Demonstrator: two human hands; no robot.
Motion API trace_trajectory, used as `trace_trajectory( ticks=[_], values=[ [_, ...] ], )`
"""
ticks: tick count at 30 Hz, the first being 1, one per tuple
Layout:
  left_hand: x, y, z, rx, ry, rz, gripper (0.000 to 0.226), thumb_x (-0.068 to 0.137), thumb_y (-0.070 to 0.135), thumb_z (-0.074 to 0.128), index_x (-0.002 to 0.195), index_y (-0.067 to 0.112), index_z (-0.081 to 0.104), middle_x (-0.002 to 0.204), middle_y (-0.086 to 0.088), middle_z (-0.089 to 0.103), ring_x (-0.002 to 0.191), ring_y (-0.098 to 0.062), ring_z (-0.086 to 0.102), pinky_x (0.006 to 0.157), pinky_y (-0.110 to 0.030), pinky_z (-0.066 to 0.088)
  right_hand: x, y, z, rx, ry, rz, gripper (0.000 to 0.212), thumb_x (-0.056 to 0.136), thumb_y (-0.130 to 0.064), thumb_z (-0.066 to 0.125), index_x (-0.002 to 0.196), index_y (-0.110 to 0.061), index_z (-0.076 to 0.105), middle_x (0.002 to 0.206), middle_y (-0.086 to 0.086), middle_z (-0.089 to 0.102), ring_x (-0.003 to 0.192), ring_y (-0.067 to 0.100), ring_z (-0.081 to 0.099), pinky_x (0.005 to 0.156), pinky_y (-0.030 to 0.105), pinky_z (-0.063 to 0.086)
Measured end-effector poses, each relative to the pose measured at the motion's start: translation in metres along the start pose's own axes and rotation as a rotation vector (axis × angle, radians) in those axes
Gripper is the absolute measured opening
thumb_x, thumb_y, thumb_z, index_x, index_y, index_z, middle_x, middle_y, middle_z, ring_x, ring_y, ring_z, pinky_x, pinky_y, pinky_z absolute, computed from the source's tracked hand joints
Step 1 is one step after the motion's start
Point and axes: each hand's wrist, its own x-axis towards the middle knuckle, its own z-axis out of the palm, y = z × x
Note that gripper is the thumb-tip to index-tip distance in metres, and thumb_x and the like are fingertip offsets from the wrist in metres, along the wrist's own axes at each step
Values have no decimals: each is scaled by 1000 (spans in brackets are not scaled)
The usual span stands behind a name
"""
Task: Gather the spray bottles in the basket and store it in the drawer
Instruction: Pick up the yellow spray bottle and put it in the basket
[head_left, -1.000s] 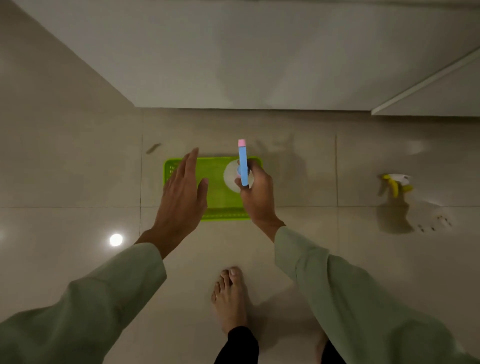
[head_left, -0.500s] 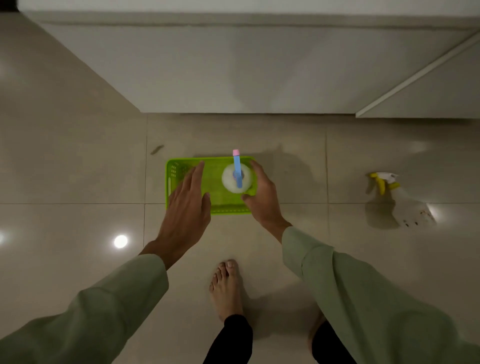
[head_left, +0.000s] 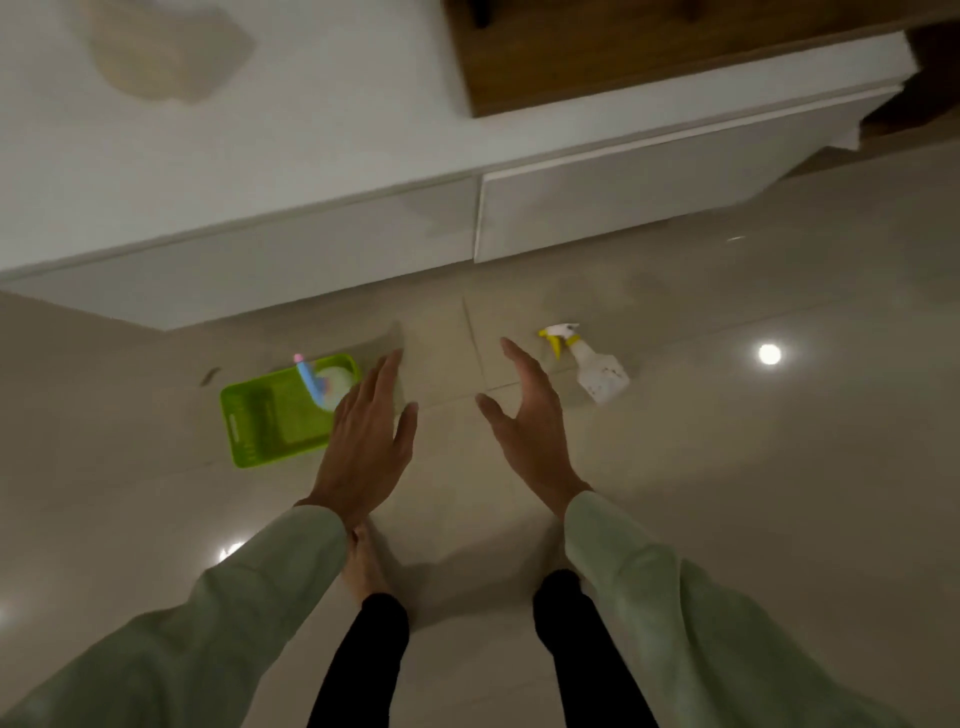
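Observation:
A green basket (head_left: 270, 421) sits on the tiled floor left of centre. In its far right corner stands a white spray bottle with a blue and pink nozzle (head_left: 317, 384). A second white spray bottle with a yellow trigger (head_left: 587, 364) lies on the floor to the right. My left hand (head_left: 369, 441) hovers open beside the basket's right edge, partly covering it. My right hand (head_left: 530, 421) is open and empty, fingers spread, just left of the yellow-trigger bottle and apart from it.
A low white cabinet with two shut drawer fronts (head_left: 623, 208) runs along the far side. A brown wooden piece (head_left: 623, 47) rests on top of it. My legs and bare feet (head_left: 363, 566) stand below the hands. The glossy floor shows light reflections.
My right hand let go of the blue-nozzle bottle, which now stands in the basket, and moved right toward the yellow-trigger bottle. The view swung right and tilted.

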Motion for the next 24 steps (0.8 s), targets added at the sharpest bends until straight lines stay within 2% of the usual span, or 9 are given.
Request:
trace_trajectory(
  ticks=[4, 7, 10, 14, 20, 24],
  values=[
    [13, 76, 40, 23, -48, 81, 58, 98, 18, 48, 152, 13, 27, 153, -8, 40, 141, -25, 38, 116, -40, 30, 1, 42, -88, -28, 77, 169, 70, 89, -20, 71, 151, -18, 39, 152, 0, 49, 141, 19, 43, 117, 39, 35],
    [25, 103, 69, 31, -92, 64, 59, 98, 19, 46, 153, 14, 25, 154, -7, 37, 143, -24, 35, 118, -39, 27, 10, 68, -119, -51, 62, 248, 70, 88, -22, 71, 150, -18, 40, 149, 2, 51, 139, 23, 44, 115, 45, 37],
    [48, 124, 114, 41, -132, 48, 59, 99, 21, 45, 153, 15, 23, 154, -6, 37, 142, -24, 36, 117, -40, 28, 37, 117, -141, -106, 47, 304, 68, 86, -25, 72, 147, -19, 41, 140, 3, 55, 133, 26, 48, 109, 46, 41],
    [87, 117, 175, 65, -151, 34, 59, 99, 22, 45, 153, 16, 23, 154, -6, 38, 140, -25, 38, 116, -39, 28, 81, 183, -138, -191, -21, 328, 68, 87, -29, 69, 148, -20, 39, 138, 5, 55, 129, 26, 48, 106, 40, 36],
    [155, 81, 265, 75, -149, 49, 59, 98, 20, 47, 153, 14, 25, 153, -5, 37, 139, -25, 37, 114, -39, 30, 162, 273, -96, -295, -180, 407, 66, 89, -34, 67, 147, -18, 40, 140, 12, 56, 132, 33, 50, 110, 46, 37],
    [187, 52, 310, 86, -155, 46, 59, 97, 19, 48, 151, 13, 26, 152, -7, 38, 136, -27, 40, 112, -41, 33, 207, 324, -68, -362, -217, 445, 51, 85, -41, 69, 129, -18, 55, 128, 10, 65, 121, 33, 59, 101, 45, 48]
  ],
)
